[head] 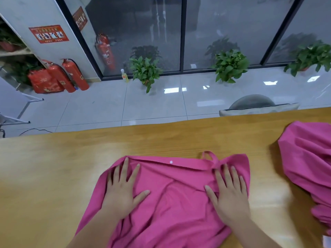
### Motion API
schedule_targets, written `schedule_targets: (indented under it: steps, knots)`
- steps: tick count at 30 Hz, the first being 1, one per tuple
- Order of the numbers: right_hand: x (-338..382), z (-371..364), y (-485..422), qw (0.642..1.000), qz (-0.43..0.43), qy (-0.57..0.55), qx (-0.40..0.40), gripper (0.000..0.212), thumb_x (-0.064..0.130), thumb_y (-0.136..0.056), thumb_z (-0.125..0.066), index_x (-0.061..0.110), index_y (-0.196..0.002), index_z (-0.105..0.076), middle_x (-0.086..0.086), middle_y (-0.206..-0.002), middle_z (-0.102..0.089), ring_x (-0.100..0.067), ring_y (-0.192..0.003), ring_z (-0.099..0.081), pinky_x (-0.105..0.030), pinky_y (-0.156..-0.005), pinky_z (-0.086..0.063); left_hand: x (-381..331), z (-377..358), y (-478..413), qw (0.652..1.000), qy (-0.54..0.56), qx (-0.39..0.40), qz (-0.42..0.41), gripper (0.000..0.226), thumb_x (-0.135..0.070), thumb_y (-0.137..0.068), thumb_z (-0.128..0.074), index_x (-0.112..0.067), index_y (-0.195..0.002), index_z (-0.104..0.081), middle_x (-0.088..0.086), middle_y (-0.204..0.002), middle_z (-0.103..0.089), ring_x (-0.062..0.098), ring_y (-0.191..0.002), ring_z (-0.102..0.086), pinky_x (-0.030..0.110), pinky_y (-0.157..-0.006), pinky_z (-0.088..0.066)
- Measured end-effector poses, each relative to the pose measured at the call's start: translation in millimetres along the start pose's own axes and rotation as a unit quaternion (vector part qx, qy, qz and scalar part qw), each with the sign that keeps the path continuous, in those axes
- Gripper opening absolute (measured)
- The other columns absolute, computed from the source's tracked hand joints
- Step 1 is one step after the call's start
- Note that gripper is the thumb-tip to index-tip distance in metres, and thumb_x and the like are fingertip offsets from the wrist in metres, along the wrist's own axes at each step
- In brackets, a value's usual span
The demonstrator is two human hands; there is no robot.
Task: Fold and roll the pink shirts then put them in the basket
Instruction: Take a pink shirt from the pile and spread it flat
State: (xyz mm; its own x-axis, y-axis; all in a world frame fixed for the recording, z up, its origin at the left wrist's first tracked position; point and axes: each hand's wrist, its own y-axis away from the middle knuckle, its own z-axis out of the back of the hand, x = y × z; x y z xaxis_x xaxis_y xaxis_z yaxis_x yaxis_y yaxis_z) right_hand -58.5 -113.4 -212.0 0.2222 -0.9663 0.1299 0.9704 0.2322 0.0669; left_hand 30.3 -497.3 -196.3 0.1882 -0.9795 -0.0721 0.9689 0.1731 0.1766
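Observation:
A pink shirt (172, 197) lies spread and wrinkled on the wooden table (53, 167) in front of me, its far edge folded over with a small white button and a loop showing. My left hand (123, 188) rests flat on the shirt's left part, fingers straight and spread. My right hand (229, 192) presses flat on its right part, near the loop. A second pink shirt (308, 161) lies bunched in a heap at the table's right edge. No basket is in view.
A grey chair back (254, 104) stands behind the table's far edge on the right. Beyond lie a tiled floor, potted plants (145, 70) along a glass wall, and red fire extinguishers (71, 76) at the left.

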Motion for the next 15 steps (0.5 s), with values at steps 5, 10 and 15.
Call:
schedule_targets:
  steps: [5, 10, 15]
  knots:
    - [-34.3, 16.5, -56.7, 0.996, 0.066, 0.056, 0.029, 0.081, 0.082, -0.098, -0.025, 0.031, -0.158, -0.044, 0.003, -0.151, -0.052, -0.03, -0.143, -0.042, -0.056, -0.128, -0.019, 18.9, 8.8, -43.7, 0.998, 0.015, 0.024, -0.05, 0.115, -0.104, -0.075, -0.035, -0.044, -0.166, 0.002, -0.001, -0.174, 0.024, 0.033, -0.162, 0.013, 0.065, -0.128, -0.001]
    - [-50.7, 22.8, -117.7, 0.995, 0.084, 0.032, 0.036, 0.091, 0.089, -0.092, -0.028, 0.035, -0.166, -0.024, -0.006, -0.159, -0.042, -0.036, -0.15, -0.033, -0.053, -0.128, -0.02, 36.3, 22.3, -102.9, 0.998, 0.019, 0.029, -0.06, 0.114, -0.105, -0.072, -0.036, -0.052, -0.163, 0.008, -0.008, -0.172, 0.028, 0.026, -0.161, 0.018, 0.062, -0.129, 0.002]
    - [-53.1, 26.9, -172.1, 0.998, 0.066, 0.007, -0.004, 0.102, 0.093, -0.087, -0.034, 0.037, -0.168, -0.005, -0.005, -0.177, -0.001, -0.032, -0.16, -0.013, -0.055, -0.127, -0.023, 38.8, 36.3, -155.7, 0.995, 0.086, 0.039, -0.026, 0.137, -0.108, -0.052, -0.054, -0.052, -0.164, 0.002, -0.018, -0.172, 0.021, 0.02, -0.162, 0.012, 0.054, -0.129, -0.001]
